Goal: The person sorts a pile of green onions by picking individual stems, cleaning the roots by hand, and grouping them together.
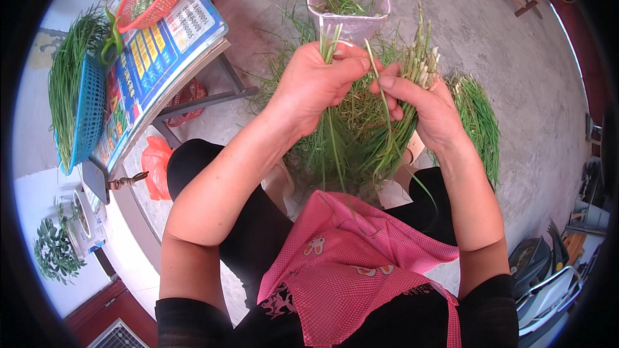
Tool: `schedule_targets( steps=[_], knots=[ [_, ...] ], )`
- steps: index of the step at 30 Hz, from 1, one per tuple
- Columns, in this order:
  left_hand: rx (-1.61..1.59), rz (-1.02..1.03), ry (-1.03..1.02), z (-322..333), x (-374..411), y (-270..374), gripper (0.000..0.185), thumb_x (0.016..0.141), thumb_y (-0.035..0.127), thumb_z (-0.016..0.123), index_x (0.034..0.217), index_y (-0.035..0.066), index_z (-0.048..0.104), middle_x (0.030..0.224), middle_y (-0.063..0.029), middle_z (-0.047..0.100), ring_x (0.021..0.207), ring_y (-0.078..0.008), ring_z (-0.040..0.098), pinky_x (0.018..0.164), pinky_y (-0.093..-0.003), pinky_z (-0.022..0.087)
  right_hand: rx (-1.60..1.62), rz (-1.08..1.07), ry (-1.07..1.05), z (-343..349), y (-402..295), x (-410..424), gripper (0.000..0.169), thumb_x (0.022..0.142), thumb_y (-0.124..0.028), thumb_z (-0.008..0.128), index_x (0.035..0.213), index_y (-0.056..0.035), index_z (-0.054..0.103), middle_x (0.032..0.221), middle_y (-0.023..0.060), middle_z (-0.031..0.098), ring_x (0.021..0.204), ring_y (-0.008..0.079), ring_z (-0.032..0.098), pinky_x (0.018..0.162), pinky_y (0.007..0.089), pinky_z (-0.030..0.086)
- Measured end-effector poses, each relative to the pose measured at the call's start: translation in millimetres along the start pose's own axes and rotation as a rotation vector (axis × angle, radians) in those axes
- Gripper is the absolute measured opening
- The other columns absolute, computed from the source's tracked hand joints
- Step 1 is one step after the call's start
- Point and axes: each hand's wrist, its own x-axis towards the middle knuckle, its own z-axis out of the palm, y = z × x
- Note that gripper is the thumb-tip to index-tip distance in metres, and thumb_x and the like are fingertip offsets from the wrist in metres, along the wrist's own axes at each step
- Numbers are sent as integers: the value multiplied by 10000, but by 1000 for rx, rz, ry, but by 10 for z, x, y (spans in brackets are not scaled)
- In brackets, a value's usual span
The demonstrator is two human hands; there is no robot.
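Note:
My left hand is closed around a thin bunch of chives, its white stem ends pointing up past the fingers. A thicker bunch sits in my right hand, with its pale stems upward and its leaves hanging down. One loose chive stalk runs between the two hands, by the fingertips of both. Below and behind them lies a heap of chives and dry trimmings on the floor, partly hidden by my hands.
A pink bin with a plastic liner holds green scraps. More chives lie at the right. On the left table are a red basket, green peppers and a blue basket of chives. A red bag lies below.

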Motion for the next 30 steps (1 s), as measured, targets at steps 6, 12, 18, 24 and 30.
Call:
schedule_targets(
  steps=[6,12,18,24,30],
  knots=[
    [5,-6,103,15,21,-43,104,820,131,578,826,38,623,568,51,486,465,-13,337,411,-176,242,1,29,-13,-13,-37,-4,160,791,-181,589,808,-21,593,616,-8,508,549,79,455,499,213,358],
    [-23,-9,77,-65,41,-6,113,820,145,614,834,34,615,595,55,485,479,-11,350,404,-182,239,6,51,-22,-43,-62,-12,168,796,-187,588,821,-21,594,609,-11,497,534,84,449,499,216,355],
    [-55,47,59,54,-7,-3,75,802,90,636,814,22,606,669,16,559,592,-48,466,541,-207,371,-5,12,-10,-40,-17,8,166,800,-191,600,822,-26,589,608,-14,496,527,83,442,502,220,357],
    [73,89,100,20,25,-70,52,797,67,621,793,22,595,703,0,581,653,-70,508,624,-221,400,6,15,3,-23,15,13,155,795,-181,595,806,-26,588,638,10,533,529,80,449,506,225,374],
    [33,58,147,-53,62,-36,90,843,132,572,838,44,583,546,75,392,450,-19,297,405,-184,222,73,62,-40,-58,-42,-10,176,787,-184,581,787,-9,597,625,28,552,515,87,460,497,234,390]
  ],
)
